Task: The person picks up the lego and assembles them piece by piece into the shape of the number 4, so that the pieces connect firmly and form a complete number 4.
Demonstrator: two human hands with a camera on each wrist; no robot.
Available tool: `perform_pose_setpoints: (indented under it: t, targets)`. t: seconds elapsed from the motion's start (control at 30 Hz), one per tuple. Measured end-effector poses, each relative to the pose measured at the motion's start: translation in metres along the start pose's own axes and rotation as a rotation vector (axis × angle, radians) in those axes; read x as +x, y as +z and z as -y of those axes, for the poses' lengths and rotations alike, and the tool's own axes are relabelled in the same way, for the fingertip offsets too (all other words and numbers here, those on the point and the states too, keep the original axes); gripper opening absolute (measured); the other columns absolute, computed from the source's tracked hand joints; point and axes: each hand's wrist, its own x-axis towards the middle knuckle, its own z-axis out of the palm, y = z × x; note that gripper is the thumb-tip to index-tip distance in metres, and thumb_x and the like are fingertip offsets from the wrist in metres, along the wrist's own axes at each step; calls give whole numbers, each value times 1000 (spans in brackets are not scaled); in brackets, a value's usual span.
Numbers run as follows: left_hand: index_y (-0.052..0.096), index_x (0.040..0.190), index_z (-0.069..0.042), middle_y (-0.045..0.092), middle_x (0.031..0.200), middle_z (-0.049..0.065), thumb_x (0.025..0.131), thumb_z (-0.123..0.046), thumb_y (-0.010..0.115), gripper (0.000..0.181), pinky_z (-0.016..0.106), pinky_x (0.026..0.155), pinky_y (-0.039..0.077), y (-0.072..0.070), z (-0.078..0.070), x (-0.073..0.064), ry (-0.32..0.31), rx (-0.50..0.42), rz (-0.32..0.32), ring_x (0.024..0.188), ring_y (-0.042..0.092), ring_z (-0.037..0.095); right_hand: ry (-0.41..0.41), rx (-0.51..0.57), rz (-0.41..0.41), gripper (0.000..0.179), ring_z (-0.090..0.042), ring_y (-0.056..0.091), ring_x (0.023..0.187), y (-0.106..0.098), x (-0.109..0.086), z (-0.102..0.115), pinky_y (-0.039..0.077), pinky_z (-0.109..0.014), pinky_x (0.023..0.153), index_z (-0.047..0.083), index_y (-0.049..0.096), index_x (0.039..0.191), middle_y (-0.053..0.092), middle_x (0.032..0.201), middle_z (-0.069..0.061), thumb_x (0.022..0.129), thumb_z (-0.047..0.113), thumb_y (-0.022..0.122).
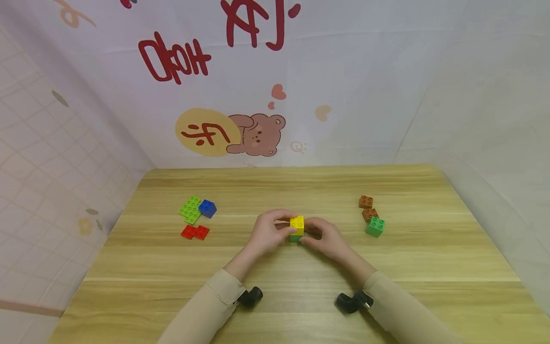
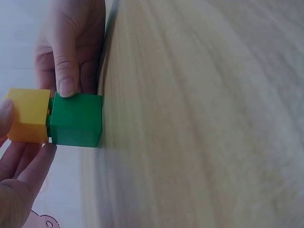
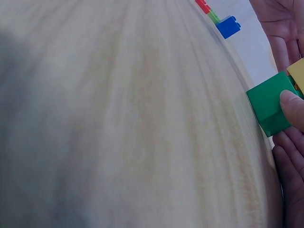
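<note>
Near the middle of the wooden table, my left hand pinches a yellow toy building brick between thumb and fingers. Directly below it is a green brick, gripped by my right hand with its thumb on one face. The yellow brick sits over the green one's studs, and a narrow gap shows between the two in the left wrist view. The green brick's lower end is right at the table surface in that view.
On the left lie a light green studded plate, a blue brick against it, and red pieces. At right, two brown bricks stand by another green brick. A printed cloth hangs behind the table.
</note>
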Motion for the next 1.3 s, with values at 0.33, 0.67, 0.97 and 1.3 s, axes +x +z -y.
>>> perform_pose_setpoints:
  t: [0.33, 0.67, 0.97, 1.3]
  targets:
    - [72, 113, -3, 69, 112, 10, 85, 3, 76, 29, 24, 84, 54, -1, 0, 1, -8, 4, 4, 104, 66, 25, -7, -12, 2, 33, -37, 64, 105, 0, 0, -2, 51, -48, 92, -9, 64, 115, 65, 112, -20, 83, -6, 75]
    - [73, 113, -4, 69, 112, 8, 84, 2, 76, 30, 24, 84, 54, 0, 2, 2, -26, 6, -12, 103, 66, 22, 7, -30, 6, 34, -36, 64, 105, 0, 0, 0, 51, -47, 92, -9, 64, 116, 66, 112, -20, 84, -5, 75]
    - [73, 112, -4, 68, 111, 9, 83, 4, 76, 29, 27, 85, 55, 1, 4, 1, 1, 12, -14, 102, 67, 24, 4, -31, -7, 34, -35, 65, 104, 0, 0, 0, 52, -47, 92, -8, 64, 115, 67, 111, -19, 83, -5, 76]
    - [69, 110, 8, 65, 111, 21, 83, 11, 73, 28, 41, 88, 54, -4, -28, -10, 34, -19, -4, 105, 65, 37, 15, -37, 0, 34, -35, 64, 105, 0, 0, 1, 52, -46, 92, -8, 65, 115, 66, 112, -20, 83, -5, 76]
